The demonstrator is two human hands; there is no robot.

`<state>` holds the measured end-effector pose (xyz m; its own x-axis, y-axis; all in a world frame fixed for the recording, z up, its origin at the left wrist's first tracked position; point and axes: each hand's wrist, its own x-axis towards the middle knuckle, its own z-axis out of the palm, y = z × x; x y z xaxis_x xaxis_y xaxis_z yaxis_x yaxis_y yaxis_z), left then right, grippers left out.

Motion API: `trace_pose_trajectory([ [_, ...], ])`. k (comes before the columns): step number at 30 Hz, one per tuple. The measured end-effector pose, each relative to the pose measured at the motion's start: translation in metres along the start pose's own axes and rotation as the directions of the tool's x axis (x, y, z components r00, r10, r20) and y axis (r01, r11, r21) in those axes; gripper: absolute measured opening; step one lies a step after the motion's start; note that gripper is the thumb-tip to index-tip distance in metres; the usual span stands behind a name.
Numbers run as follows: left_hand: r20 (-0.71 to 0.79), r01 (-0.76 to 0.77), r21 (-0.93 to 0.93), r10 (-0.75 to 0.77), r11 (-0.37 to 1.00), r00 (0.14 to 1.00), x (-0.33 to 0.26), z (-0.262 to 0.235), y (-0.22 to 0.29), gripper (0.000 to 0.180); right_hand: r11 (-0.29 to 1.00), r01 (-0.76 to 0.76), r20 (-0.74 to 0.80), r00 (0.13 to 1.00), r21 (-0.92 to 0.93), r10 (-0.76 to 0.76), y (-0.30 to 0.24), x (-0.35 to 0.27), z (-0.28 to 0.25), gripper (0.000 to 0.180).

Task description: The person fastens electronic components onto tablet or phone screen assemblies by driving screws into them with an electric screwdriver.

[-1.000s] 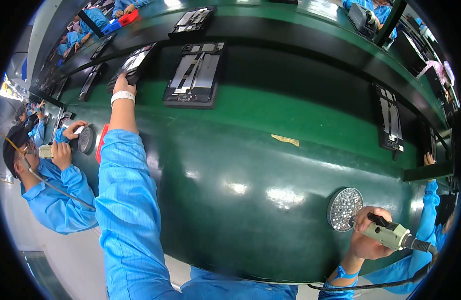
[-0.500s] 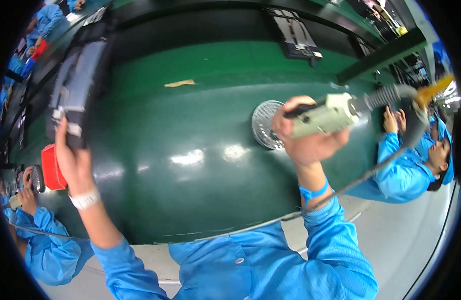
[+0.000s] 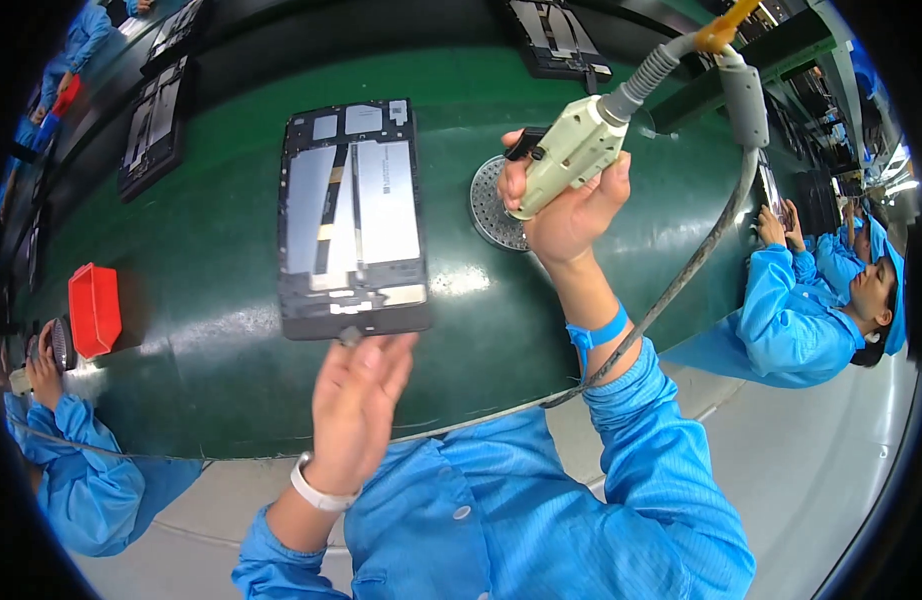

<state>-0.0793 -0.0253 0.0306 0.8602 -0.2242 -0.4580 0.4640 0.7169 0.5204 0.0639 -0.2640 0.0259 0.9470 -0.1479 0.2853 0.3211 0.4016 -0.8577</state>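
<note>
An opened tablet (image 3: 386,215), its grey battery and ribbon strips bare, lies on the green workbench (image 3: 231,390) in front of me. Just below its near edge is my left hand (image 3: 356,410), fingers loosely stretched toward it and slightly blurred; whether they touch the edge I cannot tell. My right hand (image 3: 571,205) is wrapped round a pale green electric screwdriver (image 3: 579,150) with a black lever and a thick grey cable. Its bit is hidden. Partly behind that hand sits a round dish with a dotted surface (image 3: 491,215).
A red bin (image 3: 95,310) stands at the left. Other opened tablets (image 3: 153,130) lie along the far side, one (image 3: 556,40) at the back right. The screwdriver's cable (image 3: 696,265) hangs down past my right forearm. Co-workers in blue sit at left and right (image 3: 801,310).
The tablet has come from the far left to the bench in front of me, my left hand moving right and nearer with it. My right hand and the screwdriver have shifted slightly left and away.
</note>
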Motion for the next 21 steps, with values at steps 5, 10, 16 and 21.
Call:
trace_pose_trajectory([
  [5, 0.151, 0.202, 0.542, -0.331, 0.816, 0.931, -0.019, -0.01, 0.006, 0.032, 0.999, -0.023, -0.052, 0.998, -0.026, 0.022, -0.002, 0.0, -0.001, 0.1],
  [10, 0.8, -0.76, 0.6, 0.207, -0.252, 0.563, 0.025, -0.001, 0.035, 0.025, 0.999, -0.025, -0.072, 0.997, -0.032, 0.023, -0.003, -0.001, 0.0, 0.099],
  [16, 0.786, -0.679, 0.599, 0.148, -0.425, 0.601, 0.04, 0.012, 0.029, 0.027, 0.999, -0.021, -0.086, 0.996, -0.039, 0.017, -0.002, 0.002, -0.004, 0.099],
  [21, 0.872, -0.791, 0.281, -0.2, -0.543, 0.447, 0.049, 0.022, 0.05, 0.032, 0.994, -0.018, -0.073, 0.997, -0.11, 0.01, -0.012, 0.002, -0.005, 0.102],
])
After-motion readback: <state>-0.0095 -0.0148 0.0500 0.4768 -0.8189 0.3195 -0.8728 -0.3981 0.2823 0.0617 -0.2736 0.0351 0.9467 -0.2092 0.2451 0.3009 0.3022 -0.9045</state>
